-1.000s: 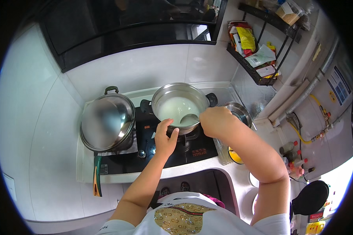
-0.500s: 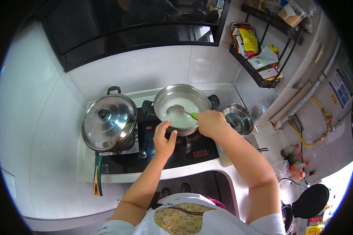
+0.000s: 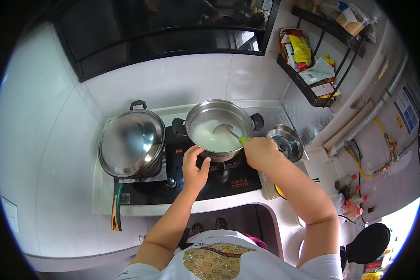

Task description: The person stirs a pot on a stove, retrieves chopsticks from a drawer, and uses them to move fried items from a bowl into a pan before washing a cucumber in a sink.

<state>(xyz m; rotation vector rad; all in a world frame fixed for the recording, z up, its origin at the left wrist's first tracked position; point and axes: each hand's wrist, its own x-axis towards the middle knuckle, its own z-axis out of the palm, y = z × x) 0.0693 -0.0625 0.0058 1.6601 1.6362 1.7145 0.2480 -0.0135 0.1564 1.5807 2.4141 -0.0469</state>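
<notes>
Head view: ladle, in the pot, its head at the white liquid; green handle clasped by the curled fingers of the right hand, the nearer one. From that hand the ladle is directed leftward and away from the body, long axis slanted. Left hand: thumb and fingers spread, set against the pot's near wall, contact apparent.

A round, open-topped steel pot with black side handles is seated upright on the black hob. It is partly filled with milky white liquid. A green-accented metal ladle is held slantwise, bowl at the liquid.
</notes>
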